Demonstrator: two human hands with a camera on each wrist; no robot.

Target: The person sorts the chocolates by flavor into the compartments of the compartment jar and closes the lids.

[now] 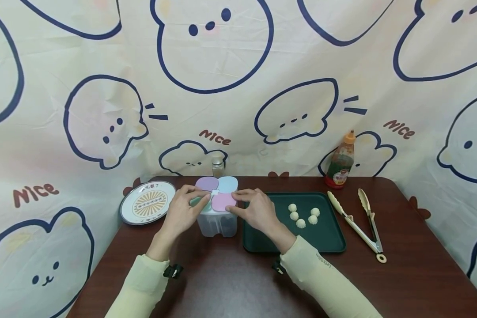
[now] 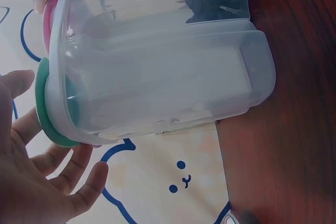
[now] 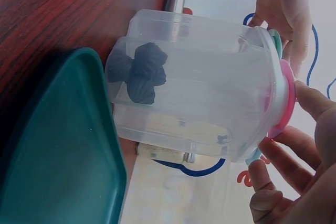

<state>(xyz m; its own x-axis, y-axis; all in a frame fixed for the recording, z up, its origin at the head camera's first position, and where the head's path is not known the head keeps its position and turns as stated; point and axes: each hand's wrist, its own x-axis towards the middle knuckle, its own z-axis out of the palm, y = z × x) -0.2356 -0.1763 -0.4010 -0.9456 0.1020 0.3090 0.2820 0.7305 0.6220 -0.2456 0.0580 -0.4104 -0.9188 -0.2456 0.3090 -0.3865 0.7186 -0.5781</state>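
Observation:
A translucent plastic storage box (image 1: 216, 226) stands upright on the table, topped by purple (image 1: 206, 183), light blue (image 1: 228, 183), pink (image 1: 223, 202) and green (image 2: 42, 103) petal-shaped lids. At the near left, my left hand (image 1: 183, 209) holds the green lid between thumb and fingers. My right hand (image 1: 259, 210) grips the edges of the pink lid, its thumb and fingers on opposite sides. Dark wrinkled pieces (image 3: 147, 72) lie at the bottom of the compartment under the pink lid; their kind is unclear. Below the green lid, the compartment shows nothing inside.
Right of the box, a dark green tray (image 1: 262, 240) bears several small white balls (image 1: 293, 215). Farther right are tongs (image 1: 359, 229) and a sauce bottle (image 1: 340, 163). A patterned plate (image 1: 129, 207) lies left; a small glass jar (image 1: 217, 167) stands behind the box.

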